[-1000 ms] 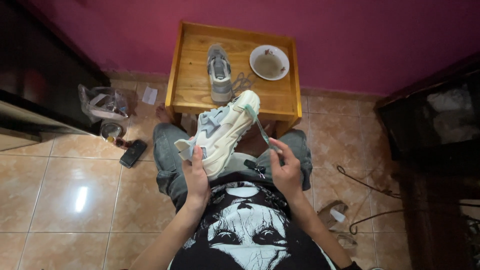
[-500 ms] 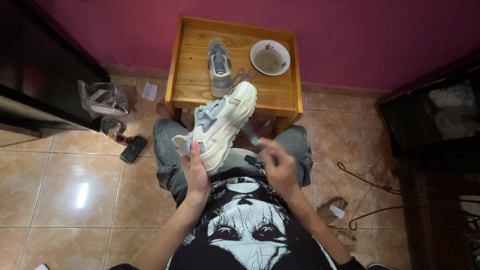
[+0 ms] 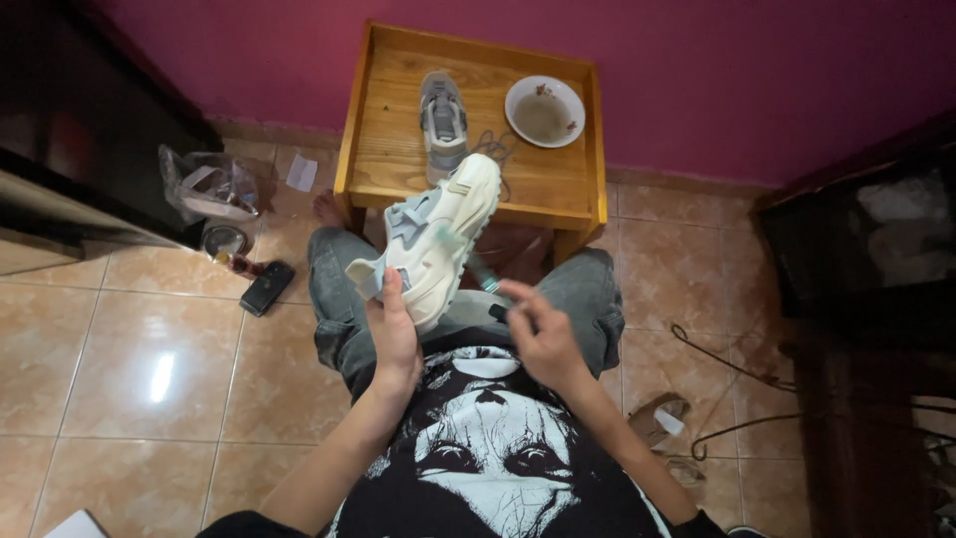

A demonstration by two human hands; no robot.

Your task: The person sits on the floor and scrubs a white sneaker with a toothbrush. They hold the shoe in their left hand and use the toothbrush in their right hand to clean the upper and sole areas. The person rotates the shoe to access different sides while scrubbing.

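Note:
My left hand (image 3: 393, 334) grips the heel of a cream and pale grey sneaker (image 3: 436, 234), held tilted over my lap with its toe toward the table. My right hand (image 3: 538, 329) holds a thin teal-handled brush (image 3: 480, 271) whose head rests against the sneaker's side. A second grey sneaker (image 3: 443, 122) lies on the small wooden table (image 3: 398, 159) ahead of my knees, loose laces beside it. A white bowl (image 3: 545, 111) with murky liquid stands on the table's right side.
On the tiled floor at left lie a dark phone (image 3: 266, 287), a clear plastic bag (image 3: 211, 185), a small round tin (image 3: 224, 241) and a paper scrap (image 3: 300, 172). Dark furniture flanks both sides. Cables (image 3: 727, 354) trail on the floor at right.
The sneaker has tipped with its toe nearer the table. My right hand has dropped lower and the brush has moved down along the shoe's side.

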